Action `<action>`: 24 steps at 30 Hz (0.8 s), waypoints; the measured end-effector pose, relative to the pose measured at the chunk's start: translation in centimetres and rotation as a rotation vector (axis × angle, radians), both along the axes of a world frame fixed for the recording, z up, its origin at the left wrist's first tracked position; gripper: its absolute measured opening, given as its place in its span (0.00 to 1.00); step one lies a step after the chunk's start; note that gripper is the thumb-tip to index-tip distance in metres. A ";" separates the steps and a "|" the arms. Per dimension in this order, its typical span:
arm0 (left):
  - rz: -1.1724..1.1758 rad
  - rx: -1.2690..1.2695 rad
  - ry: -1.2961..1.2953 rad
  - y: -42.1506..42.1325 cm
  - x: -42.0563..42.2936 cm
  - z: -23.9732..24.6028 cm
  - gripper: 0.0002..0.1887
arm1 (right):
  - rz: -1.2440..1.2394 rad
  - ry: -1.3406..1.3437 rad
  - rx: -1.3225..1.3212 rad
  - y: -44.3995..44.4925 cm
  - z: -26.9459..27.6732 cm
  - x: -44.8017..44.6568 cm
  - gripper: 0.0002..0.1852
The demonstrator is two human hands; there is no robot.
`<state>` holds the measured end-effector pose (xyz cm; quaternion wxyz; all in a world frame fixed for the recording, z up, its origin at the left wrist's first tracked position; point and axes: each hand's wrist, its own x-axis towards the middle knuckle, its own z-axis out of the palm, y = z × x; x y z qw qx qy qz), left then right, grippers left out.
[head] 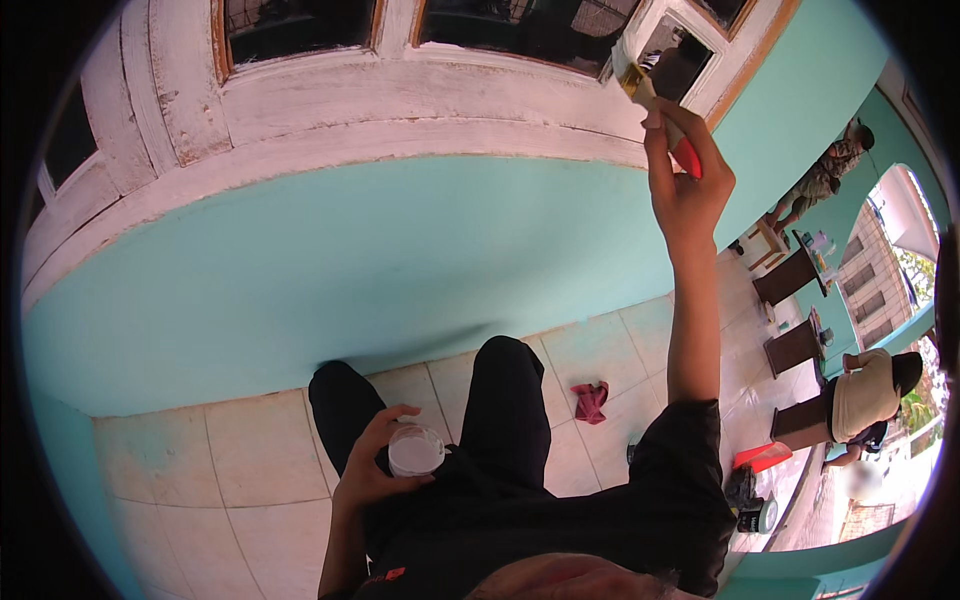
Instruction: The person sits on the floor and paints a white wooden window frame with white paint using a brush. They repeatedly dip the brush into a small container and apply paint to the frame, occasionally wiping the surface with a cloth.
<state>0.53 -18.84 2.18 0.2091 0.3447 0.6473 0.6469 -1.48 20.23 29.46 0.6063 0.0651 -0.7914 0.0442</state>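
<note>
My right hand (691, 176) is raised and grips a paintbrush (643, 90) with a red-tipped handle. Its bristles, coated in white, meet the white-painted wooden window frame (622, 69) beside a small glass pane (674, 58). Low over my lap, my left hand (381, 454) holds a small clear plastic cup (417, 451) of white paint. The white coat on the frame looks thin and streaky, with bare brown wood showing along some edges.
A turquoise wall (390, 240) runs below the window. On the tiled floor (255, 457) lies a crumpled dark red cloth (590, 402). To the right are a paint tub (757, 517), a red dustpan-like object (763, 456), brown tables (793, 274), a person on a stool (768, 241), and other people.
</note>
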 end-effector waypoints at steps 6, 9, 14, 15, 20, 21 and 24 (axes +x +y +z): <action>0.018 -0.012 -0.019 -0.1 0.2 -0.2 0.34 | 0.095 -0.094 -0.181 -0.7 -2.1 2.6 0.09; 0.024 -0.025 -0.007 0.0 0.2 -0.1 0.35 | 0.243 0.012 -0.433 -1.3 -4.8 5.5 0.08; 0.044 -0.045 -0.043 0.2 0.0 -0.4 0.36 | 0.418 -0.143 -0.697 -1.8 -15.0 7.0 0.07; 0.051 -0.070 -0.052 0.2 0.1 -0.3 0.35 | 0.427 -0.264 -0.775 -2.1 -17.4 7.0 0.08; 0.059 -0.162 0.013 0.4 0.1 -0.5 0.35 | 0.529 -0.644 -1.049 -3.1 -30.0 4.1 0.08; 0.065 -0.170 0.004 0.7 0.2 -0.3 0.35 | 0.531 -0.707 -1.112 -3.4 -33.1 3.4 0.09; 0.111 -0.206 0.008 1.1 0.5 -0.3 0.35 | 0.538 -0.799 -1.119 -5.4 -39.6 2.0 0.10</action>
